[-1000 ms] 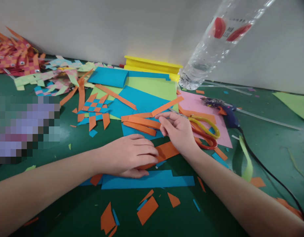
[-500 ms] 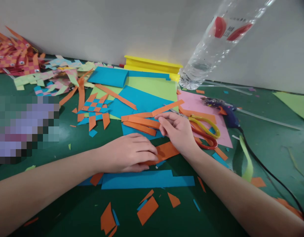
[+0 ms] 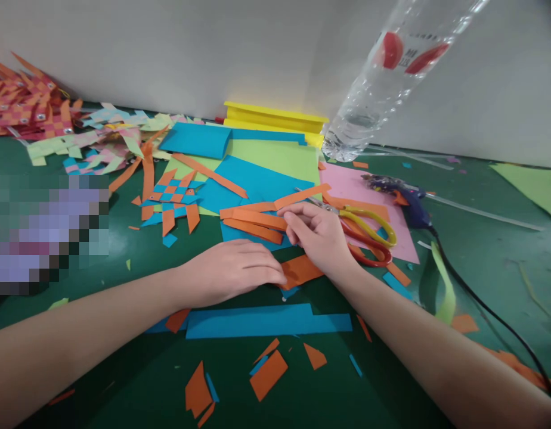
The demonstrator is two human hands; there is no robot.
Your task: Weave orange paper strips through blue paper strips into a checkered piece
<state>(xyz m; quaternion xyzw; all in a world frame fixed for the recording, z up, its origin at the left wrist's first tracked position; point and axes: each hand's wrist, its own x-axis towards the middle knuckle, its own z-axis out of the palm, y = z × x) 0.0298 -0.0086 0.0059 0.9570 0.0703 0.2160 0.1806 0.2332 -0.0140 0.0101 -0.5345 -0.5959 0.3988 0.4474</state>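
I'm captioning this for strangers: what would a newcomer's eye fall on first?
Probably the big clear, red-marked bottle, rising at the upper right. Then the spiky orange-and-pink woven pile at far upper left, and the yellow-and-red-handled scissors beside the right hand.

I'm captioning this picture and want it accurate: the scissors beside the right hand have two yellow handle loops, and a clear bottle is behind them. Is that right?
Not quite: the head view shows one yellow loop and one red loop. The scissors are beside the right hand, with the clear bottle behind them.
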